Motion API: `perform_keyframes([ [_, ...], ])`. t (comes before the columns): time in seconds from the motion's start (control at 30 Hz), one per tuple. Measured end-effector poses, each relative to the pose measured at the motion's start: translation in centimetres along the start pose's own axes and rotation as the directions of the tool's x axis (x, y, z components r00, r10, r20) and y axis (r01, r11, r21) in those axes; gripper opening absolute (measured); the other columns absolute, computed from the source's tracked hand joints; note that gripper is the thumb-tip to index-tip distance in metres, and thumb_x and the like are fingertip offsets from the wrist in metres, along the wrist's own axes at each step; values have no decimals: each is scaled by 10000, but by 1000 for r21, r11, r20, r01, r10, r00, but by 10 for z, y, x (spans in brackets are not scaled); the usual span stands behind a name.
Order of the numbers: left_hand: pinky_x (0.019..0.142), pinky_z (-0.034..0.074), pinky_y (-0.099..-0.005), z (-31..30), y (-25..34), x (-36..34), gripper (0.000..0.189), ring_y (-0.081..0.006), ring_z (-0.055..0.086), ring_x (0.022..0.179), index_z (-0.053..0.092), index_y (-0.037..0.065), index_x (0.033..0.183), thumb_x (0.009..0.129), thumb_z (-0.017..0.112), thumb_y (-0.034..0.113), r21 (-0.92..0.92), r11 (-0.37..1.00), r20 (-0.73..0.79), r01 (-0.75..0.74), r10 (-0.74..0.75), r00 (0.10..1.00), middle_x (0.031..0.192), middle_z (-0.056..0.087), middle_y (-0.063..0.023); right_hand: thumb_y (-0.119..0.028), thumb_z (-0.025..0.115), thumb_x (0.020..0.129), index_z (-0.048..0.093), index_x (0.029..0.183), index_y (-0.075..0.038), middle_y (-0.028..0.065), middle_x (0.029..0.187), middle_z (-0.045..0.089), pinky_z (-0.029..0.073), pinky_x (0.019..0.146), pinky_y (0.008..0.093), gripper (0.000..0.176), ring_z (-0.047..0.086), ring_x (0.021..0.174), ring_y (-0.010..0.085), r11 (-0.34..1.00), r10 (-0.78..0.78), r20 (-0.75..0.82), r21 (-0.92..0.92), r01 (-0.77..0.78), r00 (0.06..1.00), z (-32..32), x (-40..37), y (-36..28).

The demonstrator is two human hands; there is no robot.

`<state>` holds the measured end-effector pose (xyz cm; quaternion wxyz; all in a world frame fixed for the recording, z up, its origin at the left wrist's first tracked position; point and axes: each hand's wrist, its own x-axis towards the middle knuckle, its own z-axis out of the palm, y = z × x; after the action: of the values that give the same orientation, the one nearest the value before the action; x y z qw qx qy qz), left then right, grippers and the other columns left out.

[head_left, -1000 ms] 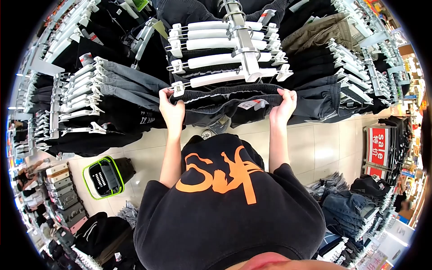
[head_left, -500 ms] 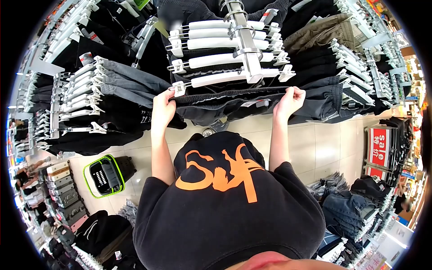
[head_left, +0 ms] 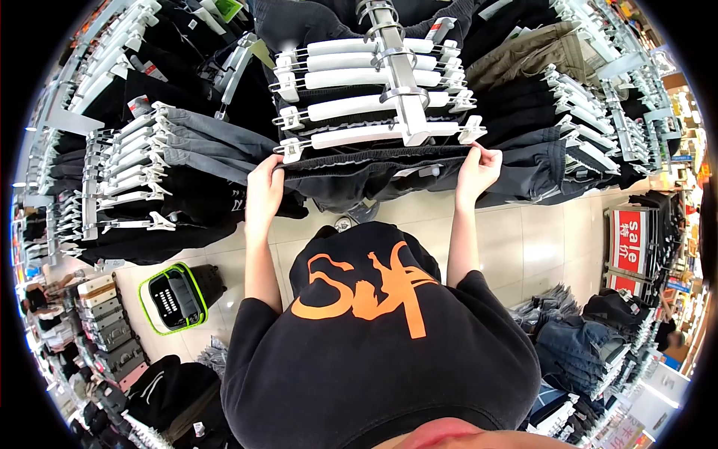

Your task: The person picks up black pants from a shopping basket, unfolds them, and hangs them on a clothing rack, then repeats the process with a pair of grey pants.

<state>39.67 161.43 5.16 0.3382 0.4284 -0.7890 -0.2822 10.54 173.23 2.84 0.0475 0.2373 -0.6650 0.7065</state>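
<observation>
A pair of dark trousers (head_left: 359, 187) with an elastic waistband is stretched between my two hands, its waist edge opened a little toward me. My left hand (head_left: 265, 191) pinches one waistband corner, close beside a white clip of the front hanger (head_left: 351, 135). At the other corner my right hand (head_left: 479, 176) pinches the waistband just below the hanger's other clip. Whether the clips grip the cloth is hard to make out. A pale label (head_left: 415, 171) shows inside the waist. The front hanger hangs from a metal rail (head_left: 410, 112), with several similar white hangers behind it.
Grey and black trousers (head_left: 217, 138) hang on the left, more dark trousers (head_left: 523, 161) on the right. A green-rimmed black basket (head_left: 179, 298) stands on the tiled floor (head_left: 516, 239). A red sale sign (head_left: 627, 247) is at right, and folded jeans (head_left: 572, 352) lie lower right.
Both hands have shifted slightly left in view, still pinching the waistband. The hangers and trousers appear slightly further left too.
</observation>
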Motion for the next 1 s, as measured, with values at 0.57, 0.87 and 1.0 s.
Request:
perform_keyframes([
  [0.57,703,340,-211,36,-28,-25,394,-122,423,775,438,15,845,557,692,102,-700,713,0,-41,57,998,851,417,-48,66,405,683,398,711,-6,60,704,483,361,620,196,77,431,628,84,974,18,-51,226,-6,999,9,7,9],
  [0.87,706,381,-232,39,2,-5,165,-178,505,781,491,-18,709,596,603,-62,-273,944,-518,-185,18,855,872,517,-89,64,414,687,379,706,-11,91,759,517,360,678,209,85,461,695,98,951,-16,-24,308,22,1000,17,14,3],
  [1.0,756,373,-246,43,-2,-1,152,-183,500,870,464,-14,701,626,586,-63,-435,874,-466,-215,-14,885,1028,490,-148,62,413,689,393,727,-5,88,760,515,374,668,206,79,470,689,99,946,18,-33,324,-6,999,17,15,1],
])
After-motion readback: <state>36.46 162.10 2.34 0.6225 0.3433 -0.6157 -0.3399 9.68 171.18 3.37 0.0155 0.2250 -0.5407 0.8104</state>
